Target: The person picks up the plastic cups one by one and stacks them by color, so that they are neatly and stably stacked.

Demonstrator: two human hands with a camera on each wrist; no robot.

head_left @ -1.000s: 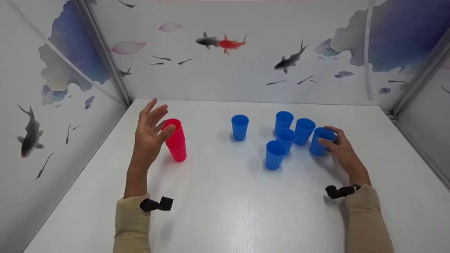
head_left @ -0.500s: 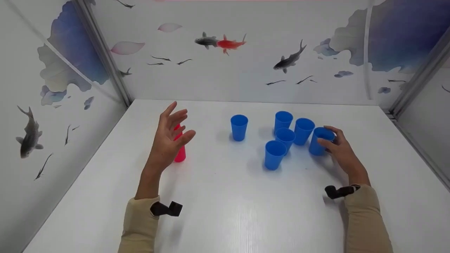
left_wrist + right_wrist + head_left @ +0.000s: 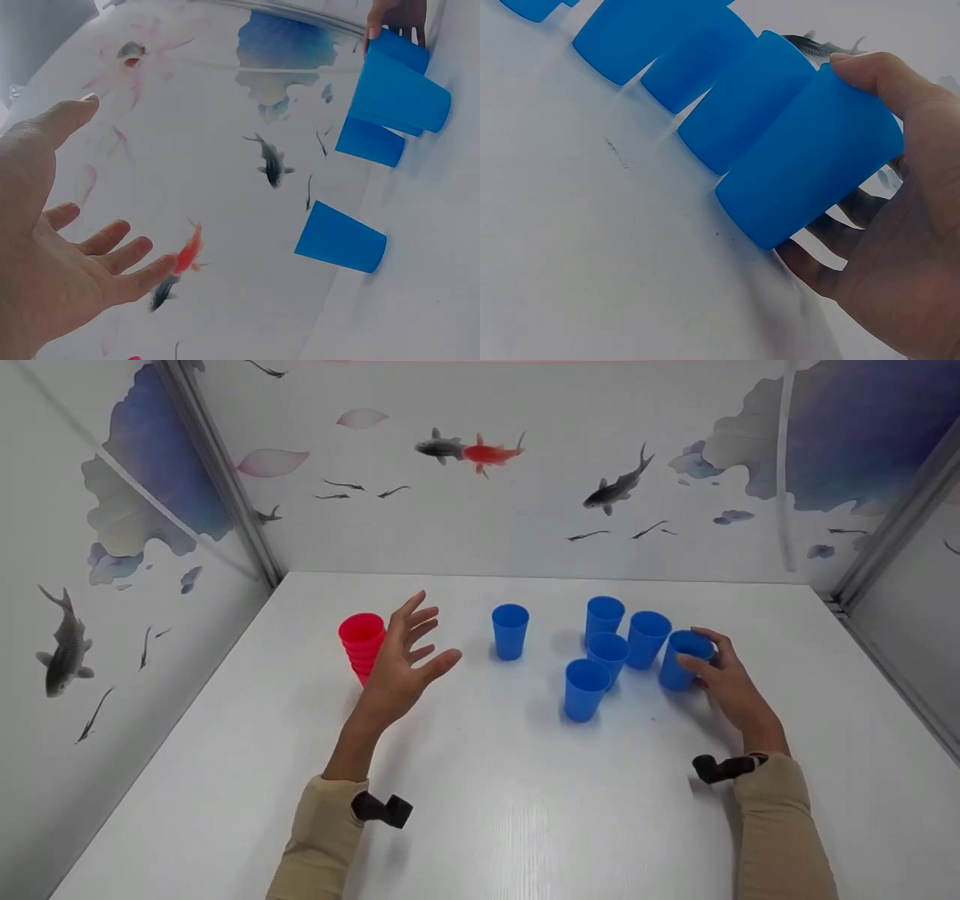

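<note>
A left hand, loose-fingered and holding nothing, hangs above a white tabletop while the right hand grips a smooth, plastic-looking tapered blue cup, seen over my remote head feed. The gripped cup stands upright at the right end of the blue group, its base apparently on the table. My right-wrist view puts the thumb near the rim and the fingers behind, a hold I judge good for keeping it from tipping. Just beside it, four matching blue cups crowd together, mouths up; whether they touch, I cannot tell. A lone blue cup stands apart, nearer mid-table. Farther left, partly behind the left hand, rises a stack of bright red cups, presumably nested to save room; I cannot confirm contact. A white wall printed with fish backs the scene.
</note>
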